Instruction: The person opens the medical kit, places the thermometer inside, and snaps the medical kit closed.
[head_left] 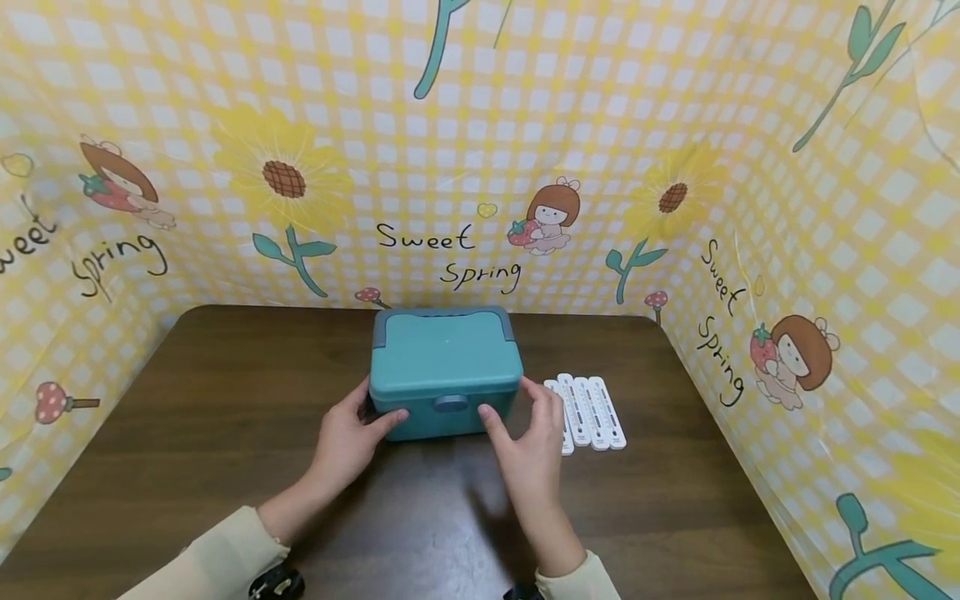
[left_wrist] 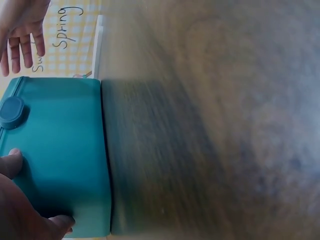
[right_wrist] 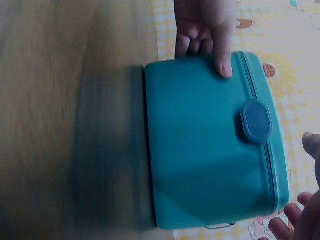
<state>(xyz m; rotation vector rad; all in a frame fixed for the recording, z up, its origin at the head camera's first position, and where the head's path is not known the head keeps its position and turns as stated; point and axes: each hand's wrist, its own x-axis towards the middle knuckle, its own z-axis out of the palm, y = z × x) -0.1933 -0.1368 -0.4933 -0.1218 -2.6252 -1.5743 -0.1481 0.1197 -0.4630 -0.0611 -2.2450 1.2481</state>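
Left hand [head_left: 347, 442] is on the teal box [head_left: 446, 367], thumb pressed to the front face and fingers curled round its left end, gripping it. Right hand [head_left: 531, 442] sits at the box's right front corner, fingers relaxed and spread, thumb tip just touching the front wall near the round blue latch [head_left: 450, 403]. The box stands lid-closed at the middle of the dark wooden counter [head_left: 187, 433]. Just beside its right end lie white thermometers [head_left: 588, 410] in a row. Behind it all rises a yellow checked backdrop [head_left: 450, 150] printed with sunflowers.
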